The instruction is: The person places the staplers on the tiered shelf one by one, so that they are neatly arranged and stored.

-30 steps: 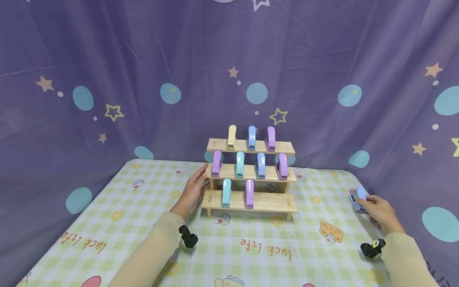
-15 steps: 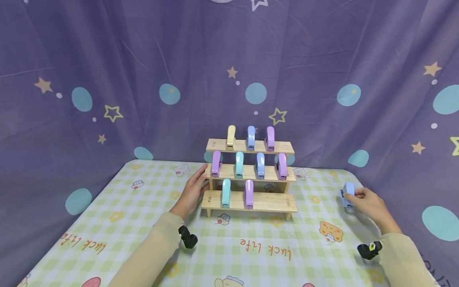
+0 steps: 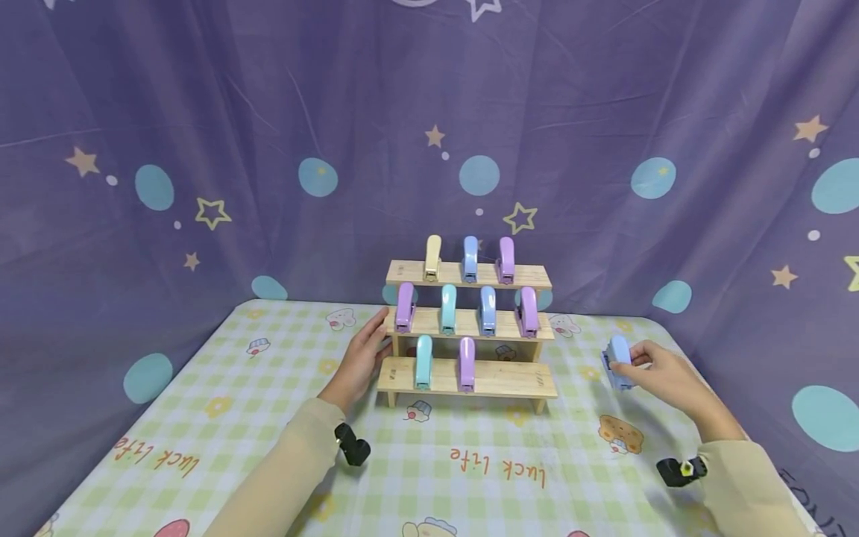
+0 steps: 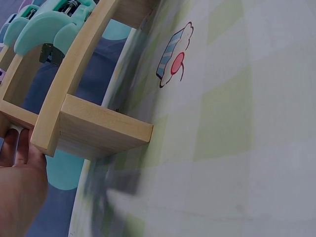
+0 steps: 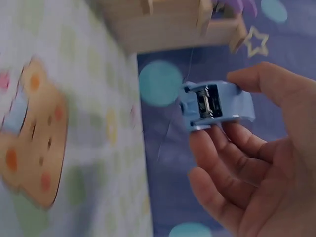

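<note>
My right hand [image 3: 664, 377] pinches a light blue stapler [image 3: 619, 363] between thumb and fingers, close over the cloth to the right of the wooden rack. In the right wrist view the stapler [image 5: 217, 104] shows its metal spring, with the thumb on one side and fingertips on the other. My left hand [image 3: 361, 358] touches the left end of the three-tier rack [image 3: 503, 377] at the middle shelf. In the left wrist view the fingertips of the left hand [image 4: 22, 182] are partly hidden behind the wood. Several staplers stand upright on the shelves, including a teal one [image 3: 423, 363] and a purple one [image 3: 467, 365] on the lowest.
On the top shelf are a yellow stapler [image 3: 432, 258], a blue one and a purple one. The middle shelf carries several more. A green checked cloth [image 3: 268, 418] covers the table, and a purple curtain [image 3: 268, 112] hangs behind and at the sides.
My right hand has carried the blue stapler leftward from the table's right edge toward the rack, and somewhat upward. The left hand and the staplers on the rack have stayed in place.
</note>
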`<action>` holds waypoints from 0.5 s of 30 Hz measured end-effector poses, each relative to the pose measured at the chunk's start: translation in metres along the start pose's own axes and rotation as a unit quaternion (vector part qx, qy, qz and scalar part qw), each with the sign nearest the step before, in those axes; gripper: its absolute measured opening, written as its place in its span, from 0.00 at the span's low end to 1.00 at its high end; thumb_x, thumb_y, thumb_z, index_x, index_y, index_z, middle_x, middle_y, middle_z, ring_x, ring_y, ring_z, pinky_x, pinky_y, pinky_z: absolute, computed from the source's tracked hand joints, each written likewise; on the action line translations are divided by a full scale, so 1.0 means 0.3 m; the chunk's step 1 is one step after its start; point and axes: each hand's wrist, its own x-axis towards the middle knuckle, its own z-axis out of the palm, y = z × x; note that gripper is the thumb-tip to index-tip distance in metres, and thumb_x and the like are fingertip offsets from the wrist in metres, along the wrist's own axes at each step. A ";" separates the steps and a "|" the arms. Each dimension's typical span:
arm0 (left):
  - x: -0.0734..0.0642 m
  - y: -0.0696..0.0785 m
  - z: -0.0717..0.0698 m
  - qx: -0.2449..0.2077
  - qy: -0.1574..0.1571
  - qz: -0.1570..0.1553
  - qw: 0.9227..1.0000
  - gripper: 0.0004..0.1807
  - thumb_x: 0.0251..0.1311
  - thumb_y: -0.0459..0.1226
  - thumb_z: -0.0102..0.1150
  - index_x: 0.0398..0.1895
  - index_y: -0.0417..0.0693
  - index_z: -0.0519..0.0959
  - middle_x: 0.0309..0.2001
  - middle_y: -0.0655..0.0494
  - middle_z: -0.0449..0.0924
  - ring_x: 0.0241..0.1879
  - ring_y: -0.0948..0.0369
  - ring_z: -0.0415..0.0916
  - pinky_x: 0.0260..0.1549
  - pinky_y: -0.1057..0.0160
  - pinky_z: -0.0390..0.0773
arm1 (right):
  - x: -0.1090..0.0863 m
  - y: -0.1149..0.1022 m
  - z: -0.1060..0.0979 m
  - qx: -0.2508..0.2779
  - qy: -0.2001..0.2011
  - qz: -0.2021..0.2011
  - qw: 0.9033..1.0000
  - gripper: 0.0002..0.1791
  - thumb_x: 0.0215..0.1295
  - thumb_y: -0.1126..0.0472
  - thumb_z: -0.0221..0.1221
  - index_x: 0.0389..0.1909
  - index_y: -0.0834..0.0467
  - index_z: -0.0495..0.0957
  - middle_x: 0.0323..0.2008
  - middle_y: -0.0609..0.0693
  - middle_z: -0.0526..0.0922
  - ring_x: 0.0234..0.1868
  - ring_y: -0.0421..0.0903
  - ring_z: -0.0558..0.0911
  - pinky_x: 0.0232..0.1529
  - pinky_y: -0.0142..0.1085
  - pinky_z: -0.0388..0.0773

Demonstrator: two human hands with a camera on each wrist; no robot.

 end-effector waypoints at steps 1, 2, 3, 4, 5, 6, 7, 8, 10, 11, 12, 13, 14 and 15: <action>0.000 0.001 0.001 -0.001 0.000 0.001 1.000 0.29 0.81 0.40 0.37 0.80 0.45 0.50 0.78 0.48 0.51 0.74 0.49 0.54 0.72 0.53 0.60 | -0.001 -0.016 0.003 0.001 -0.005 -0.006 1.000 0.27 0.68 0.41 0.61 0.47 0.63 0.74 0.43 0.56 0.82 0.42 0.50 0.80 0.33 0.38 0.77; -0.001 0.001 0.001 -0.002 0.001 0.000 1.000 0.29 0.81 0.40 0.37 0.80 0.45 0.51 0.78 0.48 0.51 0.74 0.49 0.54 0.72 0.53 0.60 | -0.002 -0.031 0.008 -0.001 -0.009 -0.010 1.000 0.27 0.68 0.41 0.62 0.46 0.62 0.74 0.42 0.54 0.82 0.41 0.49 0.80 0.33 0.37 0.77; -0.001 0.001 0.001 -0.002 0.001 0.001 1.000 0.29 0.81 0.40 0.37 0.80 0.45 0.51 0.78 0.48 0.51 0.74 0.49 0.54 0.72 0.53 0.60 | -0.003 -0.047 0.014 0.006 -0.016 -0.015 1.000 0.26 0.67 0.41 0.62 0.46 0.62 0.73 0.42 0.54 0.82 0.40 0.49 0.81 0.33 0.37 0.77; 0.000 0.001 0.001 -0.002 0.001 0.001 1.000 0.29 0.81 0.40 0.37 0.80 0.45 0.51 0.78 0.48 0.51 0.74 0.49 0.54 0.72 0.53 0.60 | -0.004 -0.062 0.020 0.015 -0.024 -0.019 0.999 0.26 0.67 0.42 0.63 0.45 0.62 0.73 0.42 0.54 0.81 0.39 0.49 0.81 0.33 0.37 0.77; 0.000 0.001 0.001 -0.003 0.002 0.001 1.000 0.29 0.81 0.40 0.37 0.80 0.45 0.51 0.78 0.48 0.51 0.74 0.49 0.55 0.72 0.53 0.60 | -0.004 -0.077 0.027 0.026 -0.033 -0.023 0.999 0.26 0.67 0.43 0.64 0.45 0.62 0.72 0.43 0.54 0.80 0.39 0.49 0.81 0.33 0.37 0.77; 0.000 0.000 0.000 -0.003 0.002 0.001 1.000 0.29 0.81 0.40 0.37 0.80 0.45 0.51 0.78 0.48 0.51 0.74 0.49 0.55 0.72 0.53 0.60 | -0.003 -0.092 0.035 0.032 -0.038 -0.027 0.998 0.25 0.66 0.43 0.64 0.45 0.62 0.72 0.42 0.54 0.80 0.37 0.48 0.80 0.32 0.37 0.77; 0.000 0.000 0.000 -0.004 0.003 0.002 1.000 0.29 0.81 0.40 0.37 0.80 0.45 0.51 0.78 0.48 0.51 0.74 0.49 0.55 0.72 0.53 0.60 | -0.002 -0.105 0.042 0.035 -0.041 -0.032 0.998 0.25 0.66 0.43 0.65 0.44 0.61 0.72 0.41 0.53 0.80 0.36 0.48 0.80 0.31 0.37 0.76; 0.001 -0.001 0.000 -0.004 0.003 0.001 1.000 0.29 0.81 0.40 0.37 0.80 0.45 0.51 0.78 0.48 0.51 0.74 0.49 0.55 0.72 0.53 0.60 | -0.001 -0.117 0.051 0.042 -0.046 -0.036 0.997 0.24 0.65 0.44 0.66 0.43 0.60 0.72 0.40 0.52 0.79 0.35 0.47 0.79 0.31 0.37 0.76; 0.002 -0.001 0.000 -0.003 0.003 0.002 1.000 0.29 0.81 0.40 0.37 0.80 0.45 0.51 0.78 0.48 0.51 0.74 0.49 0.55 0.72 0.53 0.61 | 0.003 -0.141 0.065 0.052 -0.057 -0.045 0.996 0.23 0.65 0.44 0.66 0.43 0.60 0.72 0.38 0.51 0.79 0.34 0.47 0.78 0.31 0.38 0.75; 0.002 -0.001 0.000 -0.002 0.003 0.001 1.000 0.29 0.81 0.40 0.37 0.80 0.45 0.51 0.78 0.48 0.52 0.74 0.49 0.55 0.72 0.53 0.61 | 0.005 -0.152 0.073 0.052 -0.058 -0.050 0.996 0.23 0.64 0.44 0.66 0.42 0.59 0.73 0.37 0.51 0.79 0.33 0.47 0.78 0.31 0.38 0.75; 0.003 -0.002 0.000 -0.002 0.003 0.000 1.000 0.29 0.81 0.40 0.37 0.80 0.45 0.51 0.78 0.49 0.52 0.74 0.49 0.55 0.72 0.53 0.61 | 0.008 -0.162 0.080 0.051 -0.058 -0.055 0.995 0.22 0.63 0.44 0.67 0.41 0.58 0.73 0.36 0.50 0.79 0.33 0.46 0.78 0.31 0.38 0.76; 0.003 -0.002 0.000 -0.001 0.004 0.000 1.000 0.29 0.81 0.40 0.37 0.80 0.45 0.51 0.78 0.49 0.52 0.74 0.49 0.55 0.72 0.53 0.61 | 0.012 -0.171 0.087 0.056 -0.061 -0.059 0.995 0.22 0.63 0.45 0.67 0.41 0.58 0.73 0.36 0.50 0.79 0.33 0.46 0.78 0.31 0.39 0.76; 0.004 -0.002 -0.001 -0.001 0.004 -0.001 1.000 0.29 0.81 0.41 0.37 0.80 0.45 0.51 0.78 0.48 0.52 0.74 0.49 0.55 0.72 0.53 0.61 | 0.016 -0.180 0.095 0.061 -0.064 -0.065 0.994 0.21 0.63 0.45 0.67 0.40 0.58 0.73 0.35 0.50 0.79 0.33 0.46 0.79 0.31 0.39 0.76; 0.004 -0.002 -0.001 0.000 0.004 -0.002 1.000 0.29 0.81 0.41 0.37 0.80 0.45 0.51 0.78 0.48 0.52 0.74 0.49 0.55 0.72 0.53 0.61 | 0.020 -0.188 0.103 0.065 -0.065 -0.070 0.993 0.21 0.63 0.45 0.67 0.40 0.57 0.73 0.35 0.50 0.79 0.33 0.46 0.79 0.31 0.39 0.76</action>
